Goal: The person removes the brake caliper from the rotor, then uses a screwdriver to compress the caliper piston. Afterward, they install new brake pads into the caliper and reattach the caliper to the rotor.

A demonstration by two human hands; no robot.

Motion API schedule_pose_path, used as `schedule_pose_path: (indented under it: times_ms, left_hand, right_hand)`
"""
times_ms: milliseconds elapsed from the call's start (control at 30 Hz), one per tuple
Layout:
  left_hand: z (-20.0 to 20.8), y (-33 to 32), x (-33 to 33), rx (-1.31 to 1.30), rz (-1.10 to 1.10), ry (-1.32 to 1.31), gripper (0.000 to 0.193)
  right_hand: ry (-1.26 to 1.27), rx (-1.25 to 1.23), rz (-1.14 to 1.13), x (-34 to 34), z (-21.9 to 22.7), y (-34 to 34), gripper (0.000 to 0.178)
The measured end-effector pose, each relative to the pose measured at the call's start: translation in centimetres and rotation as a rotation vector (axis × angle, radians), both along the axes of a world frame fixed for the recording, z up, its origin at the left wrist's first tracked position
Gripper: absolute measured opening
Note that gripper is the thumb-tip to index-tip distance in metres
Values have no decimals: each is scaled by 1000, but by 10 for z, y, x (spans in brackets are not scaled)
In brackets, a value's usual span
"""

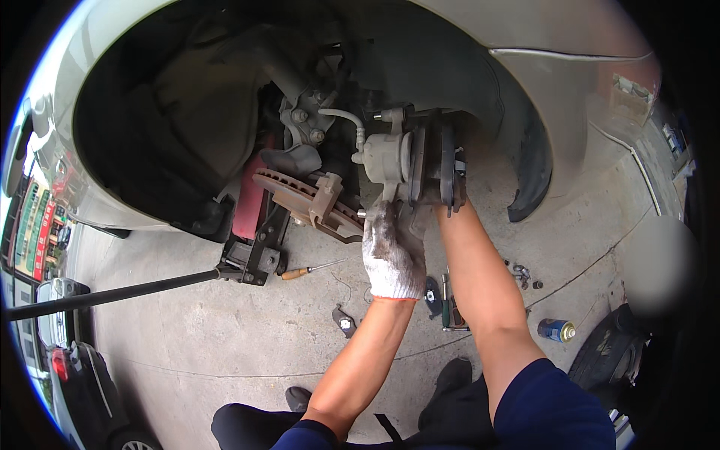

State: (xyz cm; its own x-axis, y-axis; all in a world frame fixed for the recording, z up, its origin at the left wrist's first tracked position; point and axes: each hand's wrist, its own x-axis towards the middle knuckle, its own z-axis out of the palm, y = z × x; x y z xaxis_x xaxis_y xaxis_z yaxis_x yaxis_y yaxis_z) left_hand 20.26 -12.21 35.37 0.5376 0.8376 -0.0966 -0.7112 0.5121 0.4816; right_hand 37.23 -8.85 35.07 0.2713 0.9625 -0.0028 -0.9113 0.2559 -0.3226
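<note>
Inside the wheel arch, a grey brake caliper (386, 157) hangs off the hub, with dark brake pads (444, 161) on its right side. My left hand (390, 255), in a dirty white glove, grips the caliper's lower end from below. My right forearm (469, 255) rises to the pads, and that hand is hidden behind them. Left of the caliper are the rusty brake disc (289, 189) and the caliper bracket (326, 199). A pale brake hose (341, 115) curves down to the caliper.
A jack (255, 259) holds the car up, and its long handle (112, 294) runs left. On the concrete lie an orange-handled screwdriver (307, 270), hand tools (450, 307), small nuts (521, 274) and a blue spray can (556, 329). A tyre (600, 352) lies at the lower right.
</note>
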Motion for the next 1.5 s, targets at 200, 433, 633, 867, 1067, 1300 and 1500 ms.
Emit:
schedule_pose_path:
  times_ms: [200, 433, 633, 867, 1067, 1300, 1500]
  left_hand:
    - [-49, -9, 65, -263, -219, -284, 41]
    - [-120, 29, 61, -370, -387, -549, 37]
    - [-140, 41, 50, -395, -465, -512, 38]
    - [-140, 57, 16, -176, -567, -406, 38]
    - [-91, 48, 10, -435, -506, -168, 43]
    - [-114, 42, 25, -406, -454, -234, 29]
    - [-111, 49, -25, -325, -569, -13, 51]
  right_hand:
    - [-339, 28, -133, 129, -119, 22, 67]
    - [-1038, -461, -423, 55, -29, 7, 74]
    - [-983, -488, -92, 38, -42, 19, 87]
    - [-162, -119, 418, 46, -84, 52, 51]
    - [-303, 446, 467, 35, -105, 55, 51]
    - [-833, -5, 138, 33, -106, 44, 31]
    - [-1376, -97, -13, 30, -151, 83, 29]
